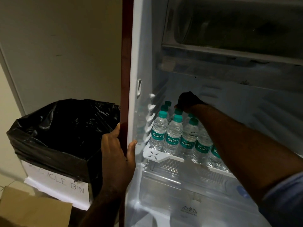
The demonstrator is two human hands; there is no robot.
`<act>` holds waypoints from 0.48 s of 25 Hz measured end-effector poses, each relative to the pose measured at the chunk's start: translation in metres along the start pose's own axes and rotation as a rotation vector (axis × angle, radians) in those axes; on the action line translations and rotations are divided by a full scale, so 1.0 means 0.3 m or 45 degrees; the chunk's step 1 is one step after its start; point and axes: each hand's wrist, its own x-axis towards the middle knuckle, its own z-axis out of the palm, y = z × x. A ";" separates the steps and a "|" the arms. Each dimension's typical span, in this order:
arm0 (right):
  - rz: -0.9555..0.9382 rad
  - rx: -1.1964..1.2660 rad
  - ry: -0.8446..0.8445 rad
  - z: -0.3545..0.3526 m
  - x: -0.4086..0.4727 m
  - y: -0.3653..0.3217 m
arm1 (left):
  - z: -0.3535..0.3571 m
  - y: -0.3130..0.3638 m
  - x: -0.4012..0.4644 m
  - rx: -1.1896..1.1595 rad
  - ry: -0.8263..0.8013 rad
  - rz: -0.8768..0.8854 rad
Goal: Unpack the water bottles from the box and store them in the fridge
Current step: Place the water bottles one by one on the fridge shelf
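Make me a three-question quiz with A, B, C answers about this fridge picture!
1. Where do the water bottles stand?
A. on a fridge shelf
B. in the bin
C. on the floor

2. What colour are the bottle caps?
A. red
B. teal green
C. yellow

3. What is the left hand doing?
A. hanging free
B. gripping the fridge's side edge
C. holding a bottle

Answers: 1 A, they stand in rows on the white shelf. 2 B, every cap is teal. 3 B, fingers and thumb wrap the edge.
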 end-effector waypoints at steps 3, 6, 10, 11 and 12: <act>0.025 0.109 -0.131 0.005 0.018 0.018 | 0.006 0.000 -0.003 0.036 0.041 0.050; 0.039 0.187 -0.194 0.002 0.028 0.030 | 0.004 -0.003 -0.004 0.050 0.052 0.065; 0.070 0.190 -0.160 -0.021 -0.013 0.017 | 0.007 -0.006 -0.007 0.054 0.067 0.063; 0.084 0.201 -0.106 -0.037 -0.041 0.013 | 0.008 -0.005 -0.007 0.049 0.065 0.060; 0.106 0.223 -0.023 -0.056 -0.080 0.006 | 0.008 -0.004 -0.007 0.050 0.064 0.055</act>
